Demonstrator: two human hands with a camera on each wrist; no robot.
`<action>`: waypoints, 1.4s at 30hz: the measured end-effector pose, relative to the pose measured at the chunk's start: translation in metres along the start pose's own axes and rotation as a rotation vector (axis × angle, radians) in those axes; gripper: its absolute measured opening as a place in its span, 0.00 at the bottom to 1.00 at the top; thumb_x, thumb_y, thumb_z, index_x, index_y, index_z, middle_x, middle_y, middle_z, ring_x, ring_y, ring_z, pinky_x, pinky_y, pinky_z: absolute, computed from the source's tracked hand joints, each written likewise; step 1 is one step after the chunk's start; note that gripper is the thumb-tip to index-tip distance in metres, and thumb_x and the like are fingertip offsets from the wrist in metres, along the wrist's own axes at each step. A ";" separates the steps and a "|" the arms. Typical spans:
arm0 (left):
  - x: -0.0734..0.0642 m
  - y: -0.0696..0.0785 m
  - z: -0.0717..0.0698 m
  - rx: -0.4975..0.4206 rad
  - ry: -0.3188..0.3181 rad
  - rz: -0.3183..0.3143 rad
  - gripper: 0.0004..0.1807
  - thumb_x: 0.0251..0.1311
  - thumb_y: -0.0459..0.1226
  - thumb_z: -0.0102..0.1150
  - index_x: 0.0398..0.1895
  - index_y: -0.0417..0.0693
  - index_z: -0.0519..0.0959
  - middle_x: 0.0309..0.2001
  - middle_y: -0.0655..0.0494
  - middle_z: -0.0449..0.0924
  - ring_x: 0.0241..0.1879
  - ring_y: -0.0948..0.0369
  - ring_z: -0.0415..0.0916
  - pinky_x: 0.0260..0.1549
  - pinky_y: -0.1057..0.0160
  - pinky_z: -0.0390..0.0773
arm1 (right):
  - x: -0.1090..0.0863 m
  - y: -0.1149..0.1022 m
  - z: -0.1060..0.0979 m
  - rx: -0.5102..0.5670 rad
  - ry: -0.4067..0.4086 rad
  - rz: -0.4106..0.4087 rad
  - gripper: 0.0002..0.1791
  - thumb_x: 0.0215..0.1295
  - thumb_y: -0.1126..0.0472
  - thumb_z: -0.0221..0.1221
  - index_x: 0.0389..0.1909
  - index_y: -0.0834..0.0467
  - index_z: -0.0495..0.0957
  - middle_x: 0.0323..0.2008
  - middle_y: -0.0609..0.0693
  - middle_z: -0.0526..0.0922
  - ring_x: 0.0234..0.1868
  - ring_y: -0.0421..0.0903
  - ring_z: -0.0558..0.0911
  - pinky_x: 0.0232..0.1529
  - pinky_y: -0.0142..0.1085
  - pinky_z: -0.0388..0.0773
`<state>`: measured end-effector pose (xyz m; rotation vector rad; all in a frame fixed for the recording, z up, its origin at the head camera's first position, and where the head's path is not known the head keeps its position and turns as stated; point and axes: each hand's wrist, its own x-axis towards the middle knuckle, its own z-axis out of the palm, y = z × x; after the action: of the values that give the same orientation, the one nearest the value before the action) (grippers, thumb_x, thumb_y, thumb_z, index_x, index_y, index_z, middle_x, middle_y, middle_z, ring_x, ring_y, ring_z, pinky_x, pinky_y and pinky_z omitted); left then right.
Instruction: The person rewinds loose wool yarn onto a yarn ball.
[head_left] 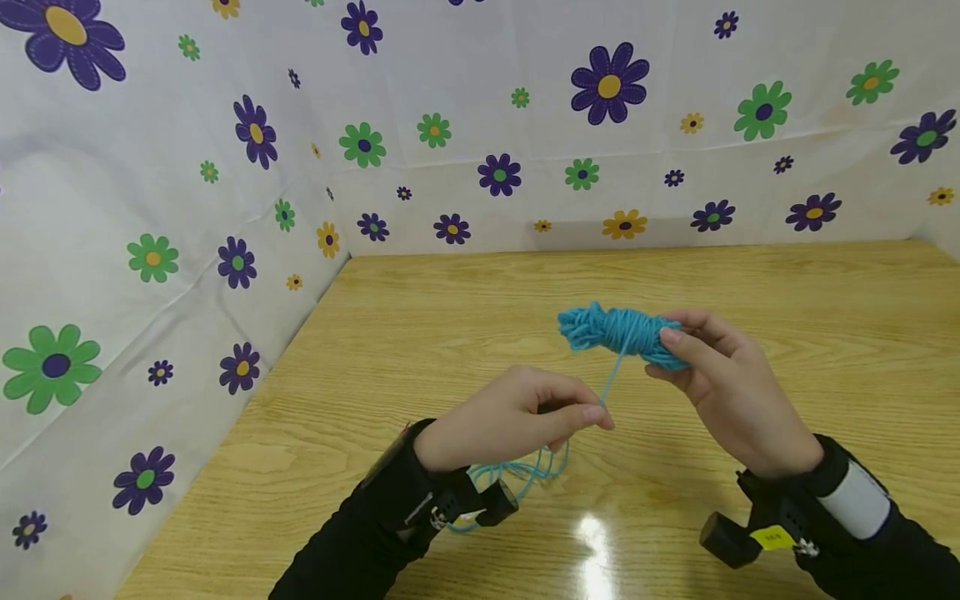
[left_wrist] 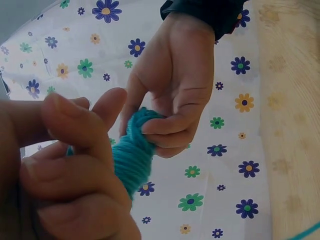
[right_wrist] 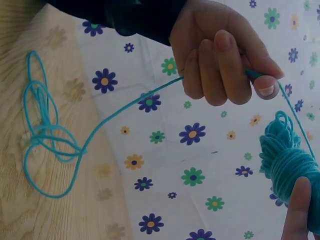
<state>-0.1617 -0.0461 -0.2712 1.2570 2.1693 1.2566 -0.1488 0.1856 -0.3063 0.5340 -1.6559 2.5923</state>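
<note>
A small skein of blue yarn (head_left: 630, 332), wrapped round its middle with looped ends, is held above the table by my right hand (head_left: 727, 383). The right thumb and fingers grip its right end. My left hand (head_left: 528, 410), lower and to the left, pinches the strand (head_left: 613, 379) that runs taut from the wrapped middle. In the right wrist view the strand passes through the curled left fingers (right_wrist: 227, 75) and trails down to a loose tangle of yarn (right_wrist: 45, 125) on the table. The left forearm partly covers that tangle in the head view.
The wooden table (head_left: 420, 308) reaches back to a white cloth (head_left: 465, 75) with printed flowers, which hangs behind it and along its left side. Each wrist wears a black strap with a small camera (head_left: 729, 540).
</note>
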 end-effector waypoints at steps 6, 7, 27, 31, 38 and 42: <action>0.002 -0.001 0.002 0.009 -0.016 -0.027 0.12 0.68 0.33 0.46 0.43 0.42 0.81 0.19 0.59 0.69 0.17 0.66 0.63 0.18 0.68 0.63 | -0.001 -0.003 0.000 0.160 -0.031 0.026 0.10 0.71 0.71 0.42 0.47 0.63 0.70 0.40 0.51 0.72 0.41 0.43 0.78 0.44 0.32 0.77; 0.002 -0.002 0.002 0.010 -0.018 -0.029 0.12 0.68 0.33 0.46 0.43 0.42 0.81 0.19 0.59 0.69 0.17 0.66 0.63 0.18 0.68 0.63 | -0.001 -0.003 0.000 0.179 -0.038 0.030 0.11 0.72 0.71 0.41 0.47 0.63 0.71 0.40 0.51 0.73 0.41 0.43 0.78 0.44 0.32 0.77; 0.008 -0.016 -0.006 -0.052 -0.005 -0.102 0.10 0.69 0.32 0.45 0.37 0.40 0.78 0.20 0.57 0.67 0.17 0.64 0.60 0.19 0.66 0.61 | -0.002 -0.004 -0.005 0.201 -0.396 0.103 0.20 0.75 0.68 0.30 0.46 0.62 0.73 0.34 0.48 0.75 0.33 0.42 0.72 0.36 0.31 0.72; 0.007 -0.017 -0.009 -0.094 -0.002 -0.085 0.12 0.70 0.34 0.44 0.40 0.38 0.78 0.19 0.55 0.65 0.20 0.62 0.62 0.23 0.65 0.64 | -0.002 -0.003 -0.007 0.188 -0.458 0.141 0.20 0.74 0.69 0.31 0.45 0.62 0.74 0.35 0.48 0.76 0.32 0.41 0.73 0.33 0.29 0.72; 0.005 -0.015 -0.014 -0.137 0.008 -0.052 0.12 0.70 0.33 0.42 0.40 0.36 0.77 0.19 0.54 0.64 0.20 0.61 0.61 0.27 0.64 0.64 | -0.001 -0.002 -0.007 0.066 -0.539 0.149 0.18 0.73 0.71 0.36 0.46 0.61 0.75 0.34 0.46 0.75 0.29 0.41 0.71 0.26 0.32 0.64; 0.003 -0.013 -0.015 -0.150 0.022 -0.048 0.12 0.70 0.33 0.43 0.39 0.37 0.77 0.18 0.54 0.63 0.20 0.61 0.61 0.26 0.65 0.64 | -0.001 -0.002 -0.006 -0.061 -0.533 0.159 0.16 0.72 0.71 0.39 0.45 0.60 0.76 0.33 0.45 0.74 0.28 0.40 0.70 0.25 0.33 0.64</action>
<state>-0.1796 -0.0542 -0.2733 1.1298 2.0639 1.3915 -0.1493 0.1919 -0.3069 1.2237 -1.9766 2.6490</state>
